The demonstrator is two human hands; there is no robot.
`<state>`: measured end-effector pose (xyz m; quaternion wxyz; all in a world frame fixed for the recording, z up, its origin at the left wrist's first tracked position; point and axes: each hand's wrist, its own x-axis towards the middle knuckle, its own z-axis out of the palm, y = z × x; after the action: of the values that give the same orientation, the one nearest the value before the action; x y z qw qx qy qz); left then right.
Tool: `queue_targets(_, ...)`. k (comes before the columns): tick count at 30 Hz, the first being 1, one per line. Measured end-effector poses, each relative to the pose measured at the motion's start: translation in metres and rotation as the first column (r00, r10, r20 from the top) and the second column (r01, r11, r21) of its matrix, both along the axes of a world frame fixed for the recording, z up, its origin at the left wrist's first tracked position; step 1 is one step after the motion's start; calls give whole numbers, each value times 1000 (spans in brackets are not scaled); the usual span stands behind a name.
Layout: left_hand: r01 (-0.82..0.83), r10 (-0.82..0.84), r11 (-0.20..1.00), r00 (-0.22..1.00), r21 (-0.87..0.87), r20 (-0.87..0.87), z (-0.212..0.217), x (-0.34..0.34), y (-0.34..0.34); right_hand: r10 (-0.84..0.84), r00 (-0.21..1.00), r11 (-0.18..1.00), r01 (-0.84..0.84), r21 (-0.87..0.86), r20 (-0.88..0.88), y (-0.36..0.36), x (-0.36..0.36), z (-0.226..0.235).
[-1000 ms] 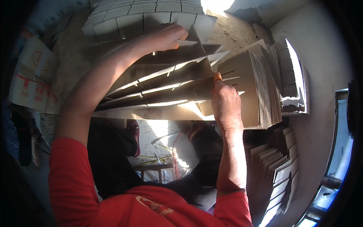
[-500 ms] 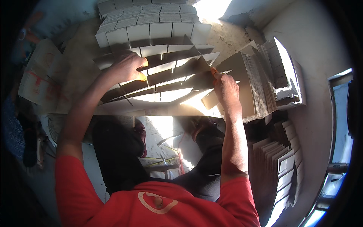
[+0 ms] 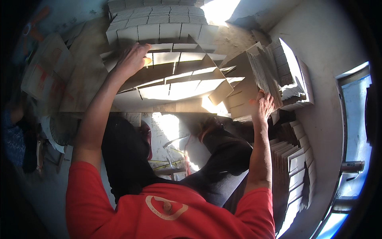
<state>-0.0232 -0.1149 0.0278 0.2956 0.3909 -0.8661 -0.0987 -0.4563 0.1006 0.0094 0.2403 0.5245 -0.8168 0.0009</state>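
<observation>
Slotted cardboard divider strips stand on edge across the work surface in front of me, crossed by other pieces into a partition grid. My left hand is at the grid's far left, thumb and forefinger apart over the strips, with orange covers on the tips. Over to the right, a stack of slotted cardboard pieces leans beside the grid. My right hand reaches to the near right edge of that stack, fingers spread and touching it. Whether it pinches a piece cannot be made out.
Behind the grid rise piled, finished-looking cardboard partitions. More cardboard bundles stand against the right wall, and others lie lower down at my right. A printed carton sits at the left. My legs are below the table edge.
My right hand has left the grid's right end and moved right to the cardboard stack. My left hand has shifted slightly up and left. The near strips now lean differently.
</observation>
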Motion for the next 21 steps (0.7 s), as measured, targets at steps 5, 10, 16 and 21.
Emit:
queue_targets(5, -22, 11, 996, 993, 90, 118, 43, -13, 68, 129, 982, 975, -101, -199, 134, -4, -24, -5)
queue_targets(10, 188, -210, 922, 977, 339, 27, -7, -12, 42, 118, 898, 953, 17, -301, 423, -3, 1, 26)
queue_targets(16, 173, -187, 961, 981, 216, 47, -2, -18, 39, 407, 867, 781, -165, -602, 289, 11, 26, 81)
queue_targets(21, -32, -52, 971, 938, 236, 342, 30, -29, 35, 487, 755, 600, 75, -796, 439, 12, 60, 135)
